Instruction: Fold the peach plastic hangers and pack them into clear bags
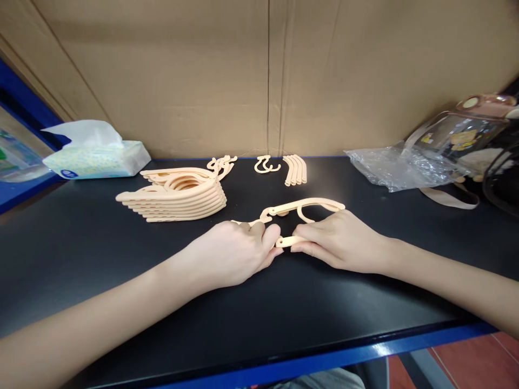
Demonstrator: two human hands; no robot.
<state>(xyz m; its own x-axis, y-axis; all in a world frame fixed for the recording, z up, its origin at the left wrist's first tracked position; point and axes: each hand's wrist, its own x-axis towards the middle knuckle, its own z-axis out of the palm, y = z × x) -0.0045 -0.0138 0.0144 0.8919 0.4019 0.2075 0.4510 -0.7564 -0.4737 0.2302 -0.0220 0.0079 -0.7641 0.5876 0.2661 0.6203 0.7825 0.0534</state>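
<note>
Near the middle of the table, cream plastic hanger parts lie between my two hands. My left hand (243, 251) is closed, with thumb and fingers pinched on a hanger piece mostly hidden beneath them. A short end of it shows past the knuckles. My right hand (344, 243) pinches a narrow hanger strip (288, 241), whose holed end points to my left fingertips. Just behind that strip, a curved hanger arm (310, 202) runs from a small hook-shaped end (265, 214) toward my right knuckles. Whether all these pieces are joined, I cannot tell.
A stack of cream hanger arms (182, 202) sits left of centre. Behind lie loose hooks (221, 165), more hooks (266, 165) and several curved strips (295, 170). A tissue pack (97, 159) stands left; a clear plastic bag (405, 165) and a bottle (466, 129) are right.
</note>
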